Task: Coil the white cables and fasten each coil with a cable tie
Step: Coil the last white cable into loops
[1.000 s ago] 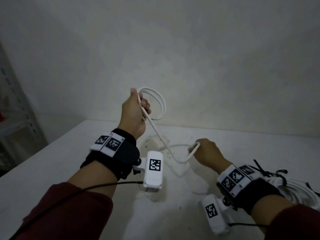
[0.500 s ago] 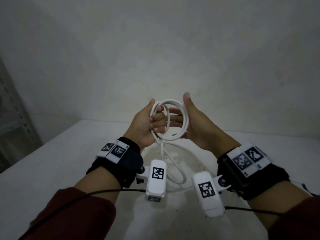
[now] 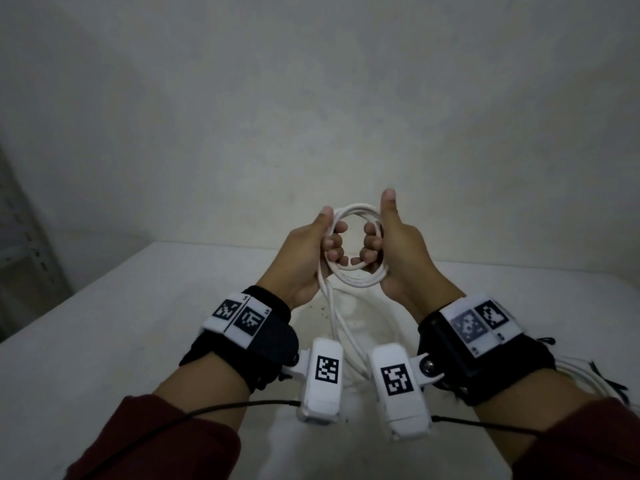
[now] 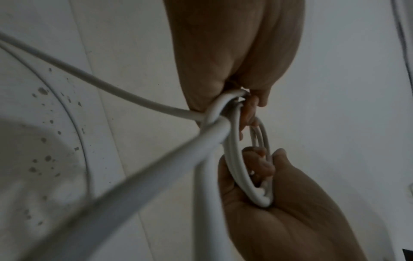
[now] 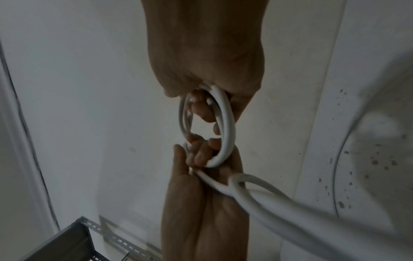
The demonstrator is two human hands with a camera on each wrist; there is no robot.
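A white cable coil (image 3: 358, 206) of several loops is held upright above the white table (image 3: 104, 341). My left hand (image 3: 327, 237) grips its left side, fingers curled through the ring. My right hand (image 3: 384, 230) grips the right side, fingers hooked inside and thumb pointing up. A loose tail of the cable (image 3: 334, 317) hangs down between my wrists to the table. The left wrist view has the coil (image 4: 236, 159) edge-on between my left hand (image 4: 248, 106) and right hand (image 4: 263, 164). The right wrist view shows the coil (image 5: 228, 123), right hand (image 5: 201, 106) and left hand (image 5: 198, 153).
More white cables bound with black ties (image 3: 588, 375) lie on the table behind my right wrist. A grey metal rack (image 3: 20, 237) stands at the far left, also low in the right wrist view as the rack (image 5: 67, 242). A pale wall closes off the back.
My right hand rose from the table with a length of cable and laid it onto the coil. Both hands now grip the coil, and less loose cable hangs below.
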